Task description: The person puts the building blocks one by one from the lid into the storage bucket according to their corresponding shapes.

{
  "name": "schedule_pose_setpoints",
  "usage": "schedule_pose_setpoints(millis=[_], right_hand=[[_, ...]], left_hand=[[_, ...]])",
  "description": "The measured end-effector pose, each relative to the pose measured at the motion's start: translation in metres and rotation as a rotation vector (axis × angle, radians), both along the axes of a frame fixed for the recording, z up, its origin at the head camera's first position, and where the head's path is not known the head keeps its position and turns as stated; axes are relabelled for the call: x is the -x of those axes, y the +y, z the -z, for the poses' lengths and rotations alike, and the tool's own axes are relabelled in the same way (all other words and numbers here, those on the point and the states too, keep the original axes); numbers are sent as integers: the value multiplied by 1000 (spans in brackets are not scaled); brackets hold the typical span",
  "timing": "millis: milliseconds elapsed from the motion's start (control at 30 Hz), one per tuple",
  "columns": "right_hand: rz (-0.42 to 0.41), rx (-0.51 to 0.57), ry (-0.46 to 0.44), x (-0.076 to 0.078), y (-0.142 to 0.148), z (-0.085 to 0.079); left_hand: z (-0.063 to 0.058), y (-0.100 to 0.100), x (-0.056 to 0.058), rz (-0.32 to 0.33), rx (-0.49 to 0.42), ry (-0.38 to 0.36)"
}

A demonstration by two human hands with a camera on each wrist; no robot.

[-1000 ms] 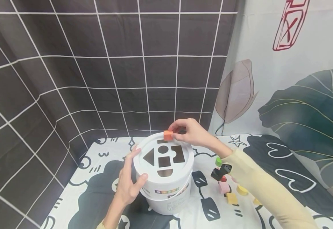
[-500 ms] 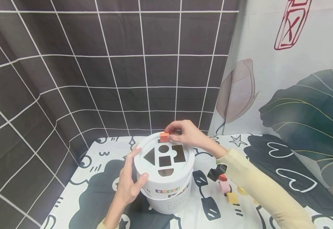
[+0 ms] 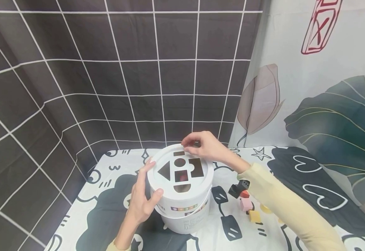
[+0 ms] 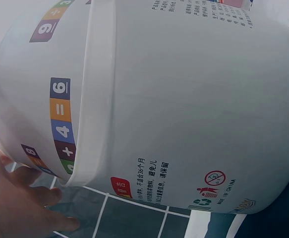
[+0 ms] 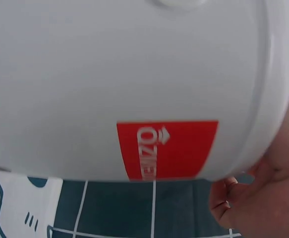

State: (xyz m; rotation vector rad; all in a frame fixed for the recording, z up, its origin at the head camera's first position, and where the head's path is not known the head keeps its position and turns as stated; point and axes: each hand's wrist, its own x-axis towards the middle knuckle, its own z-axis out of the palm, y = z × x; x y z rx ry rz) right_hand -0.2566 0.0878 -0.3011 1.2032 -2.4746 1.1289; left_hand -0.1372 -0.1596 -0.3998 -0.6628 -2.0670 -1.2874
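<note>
A white bucket stands upright with a lid that has several shaped holes. My left hand rests against the lid's left side, fingers spread along the rim and thumb at the front. At the far right of the rim, my right hand hovers with bent fingers and holds nothing visible. Just beside its fingertips lies the rectangular slot. Something reddish shows dimly inside the square hole. The right wrist view has the bucket's wall filling most of it, with the hand's fingers partly hidden.
Right of the bucket lie loose blocks: black, red, pink and yellow. The right sleeve passes over some of them. A dark gridded cloth hangs behind the patterned tablecloth.
The orange block in my right fingers moved left over the rectangular slot, then went out of sight; the slot is now uncovered. Red appeared in the square hole. My left hand stayed put.
</note>
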Motion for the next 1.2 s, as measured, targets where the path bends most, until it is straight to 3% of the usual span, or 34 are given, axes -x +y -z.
schedule_pose_setpoints(millis=[267, 433, 800, 1200], right_hand=[[26, 63, -5, -1, 32, -2], [91, 45, -9, -2, 65, 3], [270, -16, -67, -10, 130, 34], [374, -35, -118, -21, 159, 65]], left_hand=[[0, 1, 0, -3, -2, -8], [0, 1, 1, -4, -7, -22], [-2, -1, 0, -4, -6, 1], [0, 2, -2, -8, -14, -9]])
